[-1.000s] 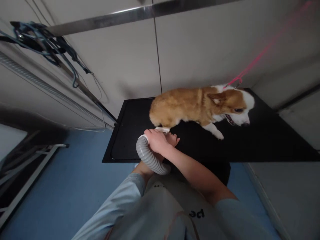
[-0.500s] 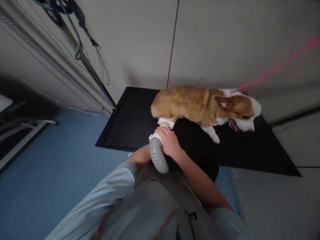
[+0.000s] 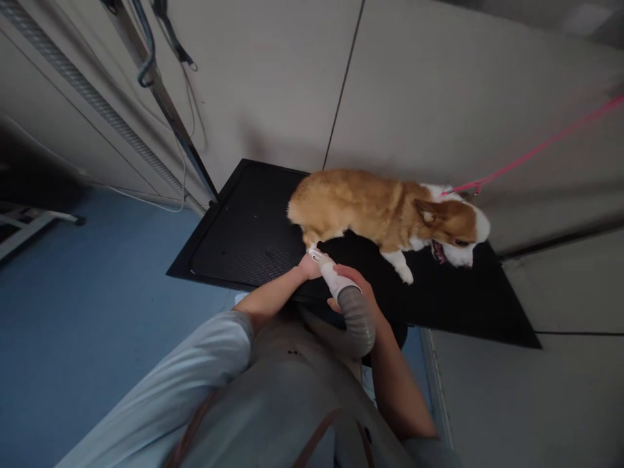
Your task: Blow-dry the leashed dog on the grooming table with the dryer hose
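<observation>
Head camera: just below the middle of the frame, a white plastic nozzle with a narrow slotted tip (image 3: 336,278) sat in my right hand (image 3: 359,283), its fingers closed around the barrel. The tip slanted toward the upper left, close to a white hind leg of the tan-and-white, short-legged dog (image 3: 351,205). From the nozzle's lower end, a grey ribbed flexible hose (image 3: 358,318) curved down and in against my body. My left hand (image 3: 309,266) was right below that hind leg, by the slotted tip; its fingers were partly hidden, so I cannot tell whether they gripped the paw. The dog was right of the frame's centre, head toward the right, mouth open, one white forepaw out on the black rubber-topped table (image 3: 234,240). A thin bright pink leash (image 3: 536,151) ran from its neck to the right edge of the frame. Behind it rose a pale grey panelled wall (image 3: 273,84). A slim metal post (image 3: 168,107) slanted across the upper left, beside a long grey corrugated tube (image 3: 92,88). Smooth blue flooring (image 3: 121,286) filled the left, above my light blue sleeve (image 3: 190,364).
</observation>
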